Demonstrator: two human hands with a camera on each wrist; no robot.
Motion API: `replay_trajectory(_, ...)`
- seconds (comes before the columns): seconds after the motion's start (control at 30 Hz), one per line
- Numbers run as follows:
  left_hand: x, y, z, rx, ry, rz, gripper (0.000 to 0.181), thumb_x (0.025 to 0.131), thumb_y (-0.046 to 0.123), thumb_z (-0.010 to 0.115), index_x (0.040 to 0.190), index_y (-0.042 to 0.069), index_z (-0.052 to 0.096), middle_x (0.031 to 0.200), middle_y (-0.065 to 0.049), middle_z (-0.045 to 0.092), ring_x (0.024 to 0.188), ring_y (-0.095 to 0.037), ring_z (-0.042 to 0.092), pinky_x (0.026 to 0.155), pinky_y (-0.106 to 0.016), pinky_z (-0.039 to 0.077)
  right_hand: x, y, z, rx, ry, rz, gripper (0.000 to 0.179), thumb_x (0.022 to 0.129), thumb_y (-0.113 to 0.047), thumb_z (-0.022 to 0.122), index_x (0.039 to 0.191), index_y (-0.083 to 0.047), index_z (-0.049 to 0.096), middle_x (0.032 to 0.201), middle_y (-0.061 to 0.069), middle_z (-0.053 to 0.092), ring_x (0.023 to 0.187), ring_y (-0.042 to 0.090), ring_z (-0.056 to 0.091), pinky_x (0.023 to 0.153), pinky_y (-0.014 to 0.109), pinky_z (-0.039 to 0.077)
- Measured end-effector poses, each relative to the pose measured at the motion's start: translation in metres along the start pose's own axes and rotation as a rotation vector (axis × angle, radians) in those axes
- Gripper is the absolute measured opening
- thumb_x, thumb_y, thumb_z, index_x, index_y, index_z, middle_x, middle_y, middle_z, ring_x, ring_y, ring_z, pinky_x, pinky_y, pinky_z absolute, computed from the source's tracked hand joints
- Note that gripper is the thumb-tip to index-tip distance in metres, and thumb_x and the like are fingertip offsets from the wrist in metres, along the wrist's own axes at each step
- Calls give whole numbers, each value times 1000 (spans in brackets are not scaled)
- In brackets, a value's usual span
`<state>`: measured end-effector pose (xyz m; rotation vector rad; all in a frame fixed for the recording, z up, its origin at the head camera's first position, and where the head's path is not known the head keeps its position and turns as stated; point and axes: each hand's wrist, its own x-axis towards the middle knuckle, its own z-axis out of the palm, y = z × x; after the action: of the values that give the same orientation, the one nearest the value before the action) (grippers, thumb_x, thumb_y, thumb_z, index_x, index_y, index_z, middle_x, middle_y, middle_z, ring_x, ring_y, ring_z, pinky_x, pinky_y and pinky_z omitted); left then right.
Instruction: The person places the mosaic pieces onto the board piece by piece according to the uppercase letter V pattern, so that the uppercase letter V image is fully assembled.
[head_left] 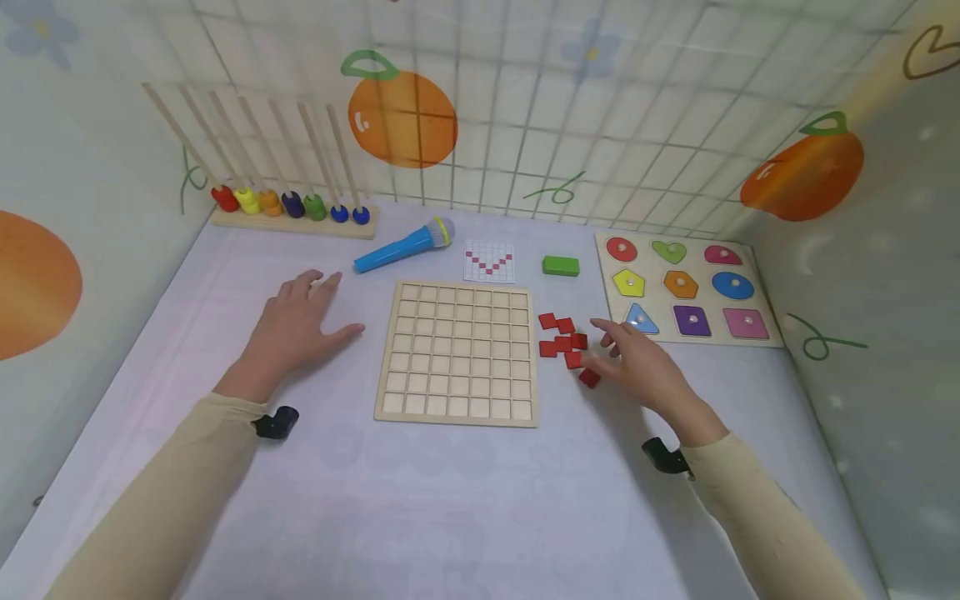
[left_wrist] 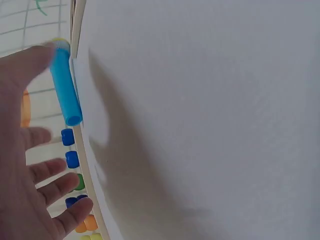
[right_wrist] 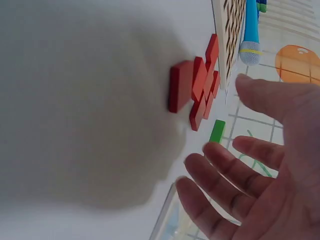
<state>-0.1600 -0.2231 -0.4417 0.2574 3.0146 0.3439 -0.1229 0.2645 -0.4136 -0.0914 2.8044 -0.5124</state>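
A wooden grid board [head_left: 459, 353] with bare square cells lies in the middle of the table. Along its right side several red square tiles [head_left: 564, 343] are loosely scattered. My right hand [head_left: 645, 367] hovers beside these tiles with relaxed, parted fingers and nothing in its grasp; the right wrist view shows the red tiles [right_wrist: 200, 82] a little beyond its fingertips. To the left of the board is my left hand [head_left: 296, 325], fingers spread and holding nothing. Behind the board lies a small pattern card [head_left: 489, 261] printed with a V of pink squares.
A blue toy microphone [head_left: 405, 247] lies behind the board, near a bead stand [head_left: 292, 223] with upright rods at the back left. Right of the card sits a green block [head_left: 561, 266]. A shape puzzle board [head_left: 652, 308] occupies the back right, by the wall.
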Motion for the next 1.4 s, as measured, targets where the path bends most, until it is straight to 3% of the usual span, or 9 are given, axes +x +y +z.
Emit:
replay_trajectory(0.17, -1, 5, 2, -56, -32, 46, 82, 93, 56, 65, 152, 3, 42, 154, -27, 35, 139, -47, 33, 111, -70, 31, -5, 1, 5, 23, -15, -13, 64, 91, -32, 77, 146, -9, 52, 114, 15, 64, 102, 30, 63, 80, 43, 61)
replay_trajectory(0.43, 2, 9, 17, -256, -71, 103, 71, 90, 53, 72, 140, 5, 54, 150, -21, 42, 141, -41, 36, 116, -61, 33, -9, 4, 14, 18, -11, -11, 54, 89, -31, 81, 133, -6, 62, 103, 10, 66, 95, 26, 62, 83, 43, 59)
replay_trajectory(0.63, 0, 13, 20, -335, -141, 166, 74, 89, 51, 76, 143, 6, 52, 157, -19, 35, 150, -41, 23, 123, -59, 17, -12, 6, 18, 29, 1, -21, 45, 88, -25, 82, 125, -5, 66, 98, 7, 66, 94, 25, 61, 83, 42, 59)
replay_trajectory(0.73, -1, 14, 20, -347, -180, 182, 79, 88, 52, 76, 147, 7, 49, 162, -17, 29, 153, -42, 14, 124, -59, 7, -13, 7, 19, 29, 4, -34, 41, 87, -22, 83, 121, -6, 67, 97, 7, 67, 94, 25, 61, 84, 42, 59)
replay_trajectory(0.83, -2, 16, 20, -355, -200, 185, 83, 87, 53, 76, 151, 9, 46, 166, -14, 24, 155, -42, 8, 124, -61, 7, -13, 7, 20, 27, 3, -40, 37, 87, -21, 83, 118, -6, 69, 99, 7, 68, 95, 26, 61, 86, 44, 59)
replay_trajectory(1.13, 0, 15, 23, -348, -232, 278, 90, 88, 53, 76, 158, 13, 38, 169, -14, 17, 157, -35, 2, 125, -55, -3, -13, 7, 21, 22, 15, -70, 31, 87, -18, 83, 113, -7, 69, 99, 7, 67, 97, 27, 61, 87, 45, 59)
replay_trajectory(1.4, 2, 14, 23, -304, -260, 301, 91, 89, 54, 74, 161, 17, 32, 171, -10, 11, 157, -33, -3, 125, -54, -7, -11, 10, 22, 33, 12, -116, 31, 87, -15, 82, 113, -11, 64, 98, 5, 67, 97, 26, 62, 88, 46, 59)
